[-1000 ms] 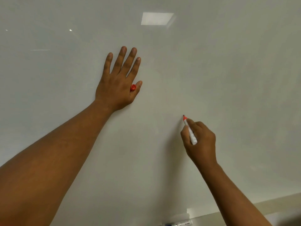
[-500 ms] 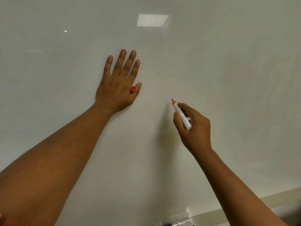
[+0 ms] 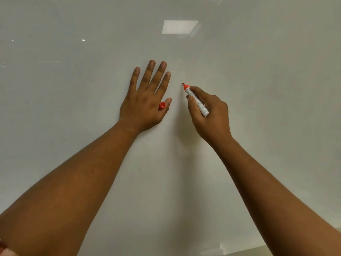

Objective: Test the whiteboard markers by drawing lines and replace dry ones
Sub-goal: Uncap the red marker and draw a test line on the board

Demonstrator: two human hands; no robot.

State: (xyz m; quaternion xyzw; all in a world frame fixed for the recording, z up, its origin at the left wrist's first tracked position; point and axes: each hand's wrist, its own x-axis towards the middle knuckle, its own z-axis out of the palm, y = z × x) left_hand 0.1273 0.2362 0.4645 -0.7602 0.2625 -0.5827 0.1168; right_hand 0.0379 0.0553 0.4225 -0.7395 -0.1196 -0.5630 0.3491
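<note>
Right hand (image 3: 208, 109) grips the marker (image 3: 196, 100) in a writing hold, fingers curled round the barrel, red tip angled up-left at the whiteboard (image 3: 258, 89). The tip looks to be on or just off the surface; can't tell which. Probably set for a test stroke.

Left hand (image 3: 145, 102) lies flat on the board just left of the marker tip, fingers straight and spread. It likely braces the body and keeps the hand out of the stroke path. The red cap (image 3: 162, 105) is tucked between thumb and index base, so it's kept ready for recapping with no table needed.

No line visible on the board near the tip, so either nothing is drawn yet or the marker is dry; can't judge. Ceiling light reflection (image 3: 180, 26) sits well above both hands.
</note>
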